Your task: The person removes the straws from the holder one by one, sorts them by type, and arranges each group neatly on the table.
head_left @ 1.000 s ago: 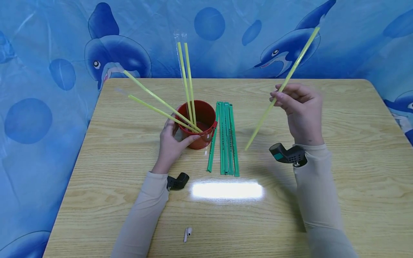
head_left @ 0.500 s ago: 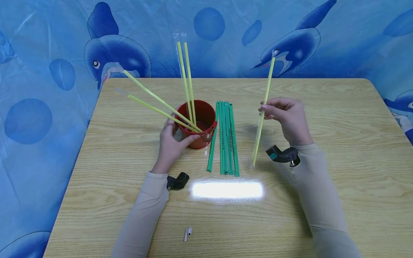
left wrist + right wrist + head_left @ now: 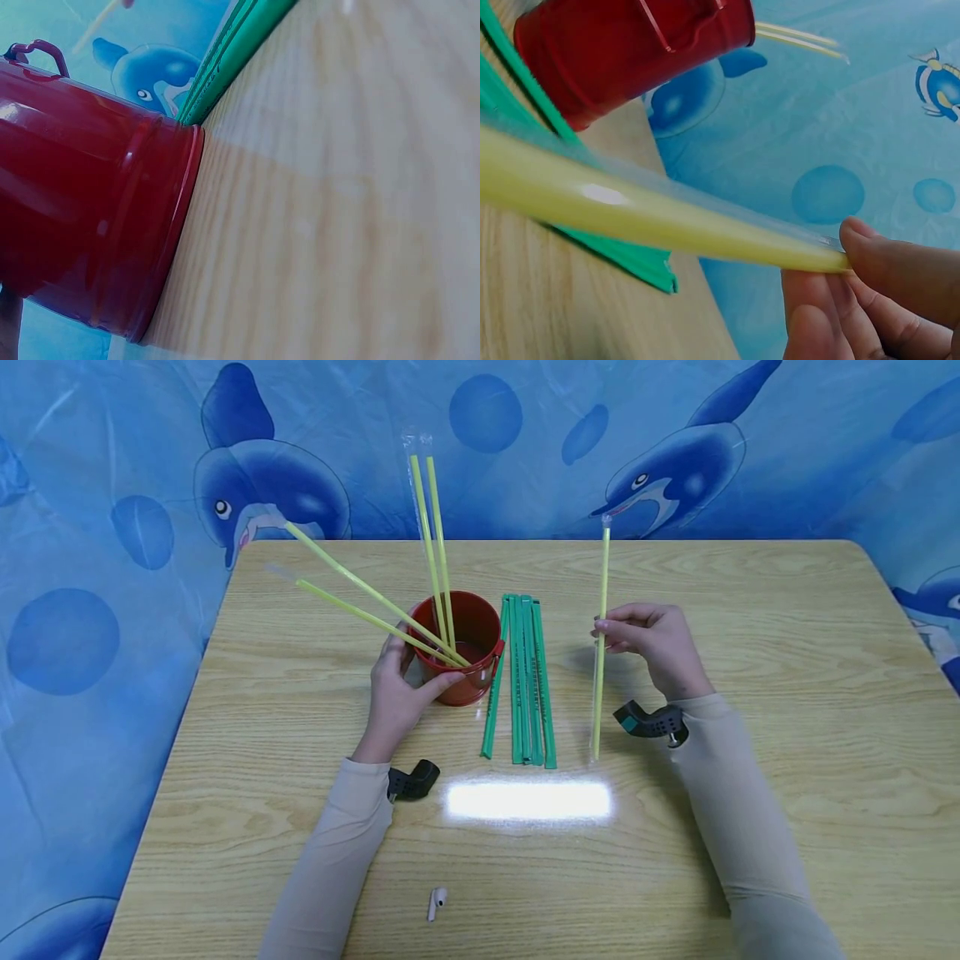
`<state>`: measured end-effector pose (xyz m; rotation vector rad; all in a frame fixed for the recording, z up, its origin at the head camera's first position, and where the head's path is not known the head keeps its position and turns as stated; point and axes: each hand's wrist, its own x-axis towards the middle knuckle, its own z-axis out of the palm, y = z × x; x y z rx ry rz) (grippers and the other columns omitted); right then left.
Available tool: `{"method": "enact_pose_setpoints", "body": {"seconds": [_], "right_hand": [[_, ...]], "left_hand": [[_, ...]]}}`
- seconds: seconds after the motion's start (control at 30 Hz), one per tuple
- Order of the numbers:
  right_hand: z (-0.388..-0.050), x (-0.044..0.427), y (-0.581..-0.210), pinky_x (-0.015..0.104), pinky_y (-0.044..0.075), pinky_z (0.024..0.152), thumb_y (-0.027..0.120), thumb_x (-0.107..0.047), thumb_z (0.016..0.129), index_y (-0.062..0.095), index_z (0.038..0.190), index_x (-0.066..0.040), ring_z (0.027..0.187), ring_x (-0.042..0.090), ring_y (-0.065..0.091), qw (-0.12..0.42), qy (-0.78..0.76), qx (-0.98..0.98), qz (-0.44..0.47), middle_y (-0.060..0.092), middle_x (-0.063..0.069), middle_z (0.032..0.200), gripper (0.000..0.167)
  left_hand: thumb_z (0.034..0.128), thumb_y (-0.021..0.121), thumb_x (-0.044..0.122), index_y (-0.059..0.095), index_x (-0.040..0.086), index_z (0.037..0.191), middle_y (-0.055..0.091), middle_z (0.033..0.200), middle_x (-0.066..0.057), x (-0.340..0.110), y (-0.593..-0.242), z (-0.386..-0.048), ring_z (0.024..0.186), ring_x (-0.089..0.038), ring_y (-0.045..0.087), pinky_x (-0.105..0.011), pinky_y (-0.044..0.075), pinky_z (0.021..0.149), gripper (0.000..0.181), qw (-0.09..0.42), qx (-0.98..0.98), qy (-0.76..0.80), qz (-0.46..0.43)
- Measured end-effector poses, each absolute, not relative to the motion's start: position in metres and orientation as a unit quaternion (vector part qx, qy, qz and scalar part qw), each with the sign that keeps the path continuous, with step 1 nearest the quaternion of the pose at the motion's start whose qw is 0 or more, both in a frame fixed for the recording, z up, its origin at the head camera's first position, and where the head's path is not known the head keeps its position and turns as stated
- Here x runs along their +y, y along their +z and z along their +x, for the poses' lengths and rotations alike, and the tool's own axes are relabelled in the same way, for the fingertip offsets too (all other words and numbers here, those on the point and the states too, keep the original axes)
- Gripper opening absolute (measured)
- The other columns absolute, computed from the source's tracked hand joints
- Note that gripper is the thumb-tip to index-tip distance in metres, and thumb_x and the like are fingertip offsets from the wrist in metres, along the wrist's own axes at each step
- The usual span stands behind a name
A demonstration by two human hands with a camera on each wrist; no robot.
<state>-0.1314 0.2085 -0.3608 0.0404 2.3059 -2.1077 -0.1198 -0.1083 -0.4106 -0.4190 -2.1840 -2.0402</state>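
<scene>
My left hand point(image 3: 397, 693) grips a small red bucket point(image 3: 461, 695) by its side, thumb at the front, the other fingers partly hidden behind. Several yellow straws point(image 3: 352, 578) in clear wrappers lean inside it, some to the left and some toward the back. My right hand point(image 3: 656, 643) pinches another wrapped yellow straw point(image 3: 602, 693) between thumb and fingers, to the bucket's right. That straw stands nearly in line with the view, its lower end near the table. In the right wrist view, the straw point(image 3: 705, 232) runs from the fingertips across the picture.
Several slim green paper-wrapped sticks point(image 3: 528, 693) lie side by side, right of the bucket; one lies close against it. A white earbud point(image 3: 436, 903) rests near the table's front. Behind the wooden table point(image 3: 810, 760) hangs a blue dolphin-print sheet point(image 3: 405, 393).
My right hand has moved left and toward me with the yellow straw, which has turned from a slant to almost upright in the picture. My left hand and the bucket have stayed put.
</scene>
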Motion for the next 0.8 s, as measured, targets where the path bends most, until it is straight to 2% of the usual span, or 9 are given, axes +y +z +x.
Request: {"method": "enact_pose_setpoints", "body": {"seconds": [0.47,0.8], "right_hand": [[-0.138,0.208,-0.382,0.024,0.055,0.06,0.069,-0.006,0.085,0.072,0.087,-0.001,0.064,0.013,0.064,0.048,-0.636,0.769,0.047,0.07,0.002,0.08,0.006],[-0.14,0.207,-0.394,0.024,0.056,0.06,0.068,-0.007,0.087,0.066,0.096,0.01,0.065,0.01,0.064,0.081,-0.603,0.791,0.064,0.069,0.0,0.077,0.02]], "left_hand": [[0.0744,0.079,0.002,0.037,0.002,0.141,0.043,0.134,-0.015,-0.108,-0.41,-0.12,0.128,-0.021,0.042,-0.029,0.037,0.105,0.079,0.071,-0.728,-0.667,-0.141],[0.0744,0.079,0.003,0.037,0.003,0.142,0.043,0.135,-0.015,-0.108,-0.41,-0.119,0.127,-0.02,0.042,-0.03,0.038,0.104,0.079,0.07,-0.73,-0.666,-0.14]]}}
